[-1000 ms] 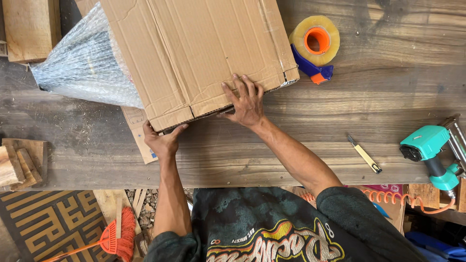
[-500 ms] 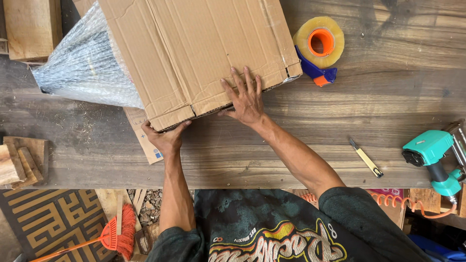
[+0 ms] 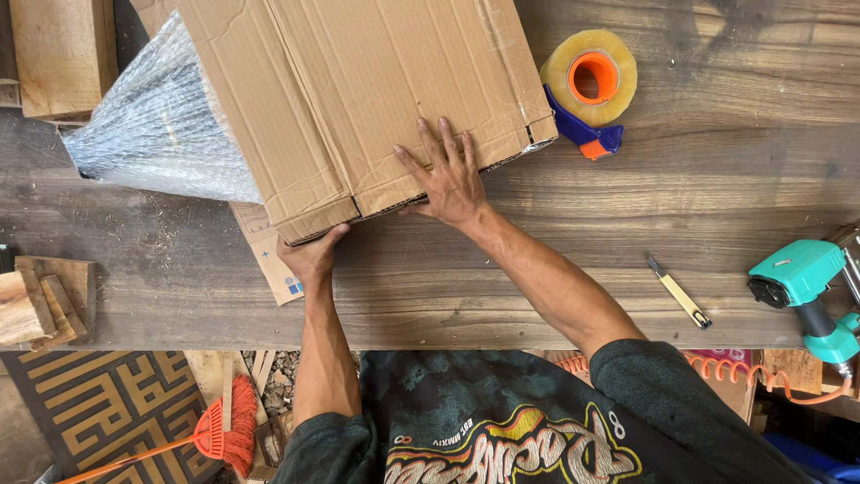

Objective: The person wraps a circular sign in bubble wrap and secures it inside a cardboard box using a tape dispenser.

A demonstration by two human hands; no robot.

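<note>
cardboard box (image 3: 358, 99) | creased brown, flaps shut | right hand (image 3: 448, 175) flat on top | left hand (image 3: 312, 255) grips corner (fingers hidden)

— Left hand (image 3: 312, 255)?
— Arm runs straight up from the body, elbow low. Hand is at the near corner of the box (image 3: 376, 99), fingers curled under its edge and hidden; only the back of the hand shows.
— Right hand (image 3: 451, 177)?
— Forearm angled up and to the left. Palm flat on the box top, fingers spread, thumb along the near edge.
</note>
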